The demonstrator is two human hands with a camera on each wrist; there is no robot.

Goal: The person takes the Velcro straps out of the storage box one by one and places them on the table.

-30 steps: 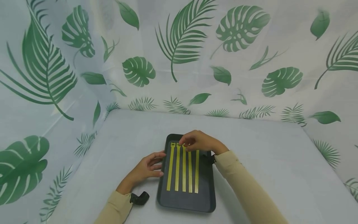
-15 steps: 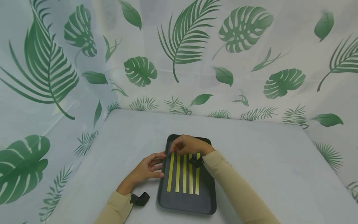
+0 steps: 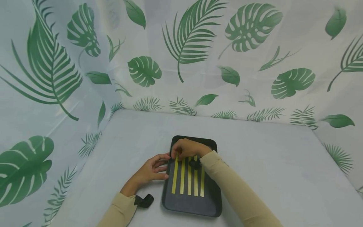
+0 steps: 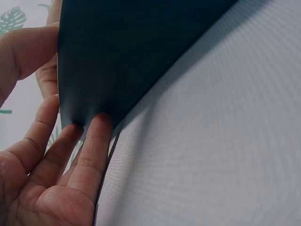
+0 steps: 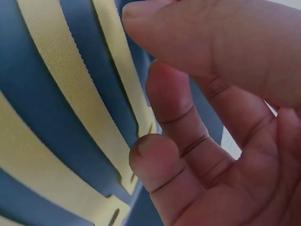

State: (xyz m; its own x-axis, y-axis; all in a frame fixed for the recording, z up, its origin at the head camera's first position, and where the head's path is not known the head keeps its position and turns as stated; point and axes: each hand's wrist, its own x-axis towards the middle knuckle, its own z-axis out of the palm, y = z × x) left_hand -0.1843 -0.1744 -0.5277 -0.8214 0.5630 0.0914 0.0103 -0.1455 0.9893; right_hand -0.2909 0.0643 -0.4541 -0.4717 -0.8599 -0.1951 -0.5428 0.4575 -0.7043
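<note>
Several yellow hook-and-loop cable ties (image 3: 189, 179) lie side by side lengthwise in a dark grey tray (image 3: 193, 206). My right hand (image 3: 189, 148) is over the tray's far end, fingers bent down at the leftmost cable tie (image 5: 117, 42) and hiding the ties' slotted heads in the head view. In the right wrist view the thumb tip overlaps that tie's edge; I cannot tell whether it is pinched. My left hand (image 3: 150, 168) rests against the tray's left side, its fingertips (image 4: 99, 125) touching the outer wall with fingers fairly straight.
A white cloth covers the table (image 3: 269, 164) around the tray. Behind and to the left hang white curtains (image 3: 153, 37) printed with green leaves. A black wrist camera (image 3: 144, 200) sits on the left wrist, another (image 3: 195, 163) on the right.
My right hand has moved left across the ties' heads to the leftmost one and lowered slightly. The left hand stays at the tray's side; the view has shifted a little.
</note>
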